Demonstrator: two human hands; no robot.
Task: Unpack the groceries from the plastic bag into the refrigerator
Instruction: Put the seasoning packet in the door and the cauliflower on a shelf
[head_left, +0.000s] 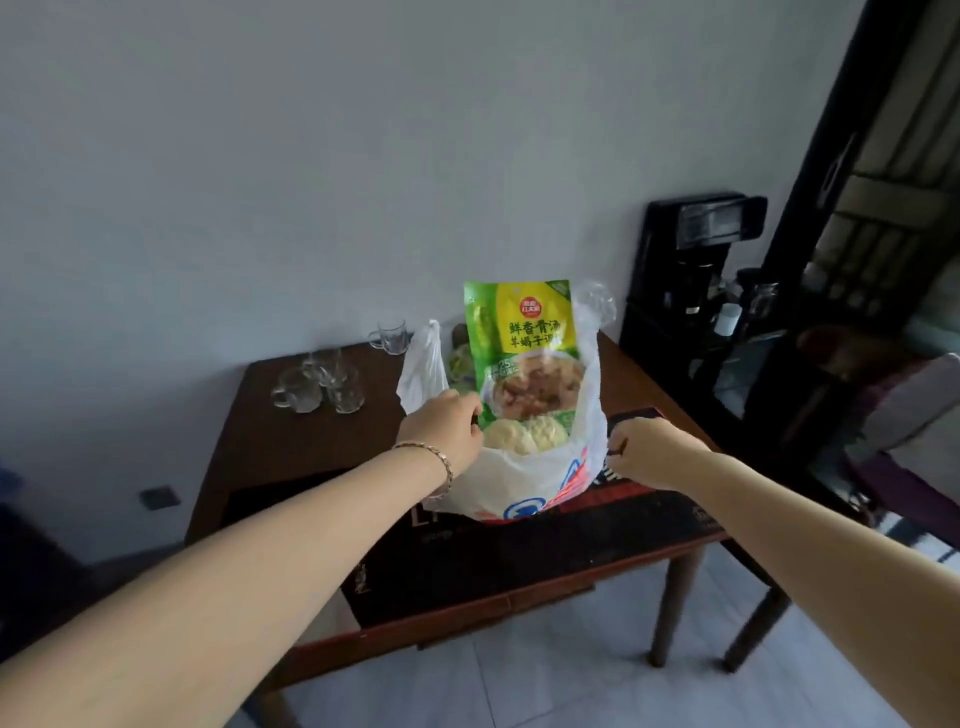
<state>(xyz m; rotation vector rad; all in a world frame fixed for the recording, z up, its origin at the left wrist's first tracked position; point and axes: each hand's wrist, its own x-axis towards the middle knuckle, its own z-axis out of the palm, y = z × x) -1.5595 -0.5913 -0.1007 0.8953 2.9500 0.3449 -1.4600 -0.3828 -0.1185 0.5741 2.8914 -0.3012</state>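
Note:
A white plastic bag (524, 480) with a red and blue print stands on a dark wooden table (270, 415). A tall green and yellow seasoning pouch (522, 332) sticks upright out of its mouth, with pale round buns (511, 436) in front of it. My left hand (447, 431) grips the bag's left rim beside the pouch. My right hand (649, 449) pinches the bag's right rim. The refrigerator is not in view.
Several glass cups (317, 384) stand at the table's back left and one glass mug (389, 335) near the wall. A black water dispenser (696, 280) stands to the right, with a dark cabinet behind it. A dark printed mat (597, 551) lies under the bag.

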